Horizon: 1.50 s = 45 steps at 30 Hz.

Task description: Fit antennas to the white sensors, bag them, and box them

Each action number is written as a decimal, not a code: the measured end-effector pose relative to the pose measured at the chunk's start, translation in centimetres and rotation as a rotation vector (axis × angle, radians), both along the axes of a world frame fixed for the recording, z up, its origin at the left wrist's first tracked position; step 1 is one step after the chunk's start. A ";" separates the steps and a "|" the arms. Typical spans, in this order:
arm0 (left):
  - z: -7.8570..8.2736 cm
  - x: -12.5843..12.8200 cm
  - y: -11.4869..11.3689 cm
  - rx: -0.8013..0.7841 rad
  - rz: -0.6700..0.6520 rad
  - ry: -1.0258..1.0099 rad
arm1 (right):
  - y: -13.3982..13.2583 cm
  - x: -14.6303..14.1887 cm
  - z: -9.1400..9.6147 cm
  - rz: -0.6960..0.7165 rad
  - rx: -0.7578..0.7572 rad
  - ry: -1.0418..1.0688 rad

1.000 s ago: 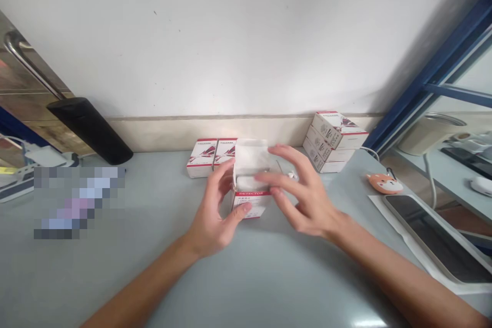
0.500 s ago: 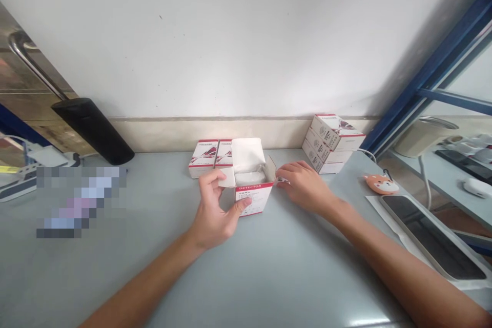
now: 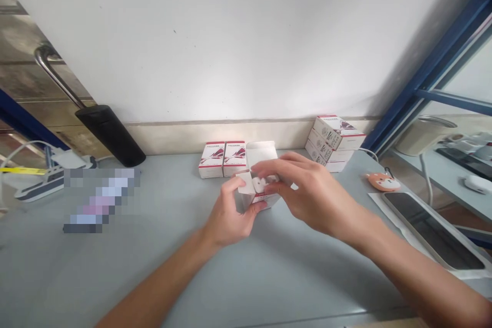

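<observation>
A small white and red box (image 3: pixel 263 152) stands on the grey table (image 3: pixel 115 271) with its top flaps open. My left hand (image 3: pixel 230 213) is closed round the box's left and front sides, thumb on the front. My right hand (image 3: pixel 307 190) reaches over the opening from the right. Its fingertips are pinched together just above the inside of the box, on something small and pale that I cannot make out. The box's front face is mostly hidden behind both hands.
Two closed boxes of the same kind (image 3: pixel 223 159) lie against the wall behind. A stack of three boxes (image 3: pixel 333 142) stands at the back right. An orange animal-shaped trinket (image 3: pixel 383 182), a dark tablet (image 3: pixel 430 233), and a black cylinder (image 3: pixel 111 134) are also there.
My right hand has come back from the table at the box's right side and now sits over the opening, fingers pinched. The left hand keeps its hold. The view has shifted slightly left.
</observation>
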<state>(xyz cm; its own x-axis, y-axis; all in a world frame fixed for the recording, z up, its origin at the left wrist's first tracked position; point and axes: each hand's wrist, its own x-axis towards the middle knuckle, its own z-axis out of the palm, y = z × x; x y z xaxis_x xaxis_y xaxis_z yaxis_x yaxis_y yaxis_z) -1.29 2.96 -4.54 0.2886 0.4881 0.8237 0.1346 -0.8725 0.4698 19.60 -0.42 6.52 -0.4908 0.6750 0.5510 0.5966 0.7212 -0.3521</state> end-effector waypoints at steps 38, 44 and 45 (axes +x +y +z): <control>2.7 0.6 -2.7 0.294 0.532 0.492 | 1.2 4.3 -3.3 -0.322 0.236 0.242; 3.4 1.6 -3.9 0.380 0.509 0.533 | -0.9 3.6 -3.8 -0.104 0.446 -0.098; 3.3 1.7 -4.0 0.354 0.498 0.534 | -0.8 3.7 -3.9 -0.117 0.449 -0.131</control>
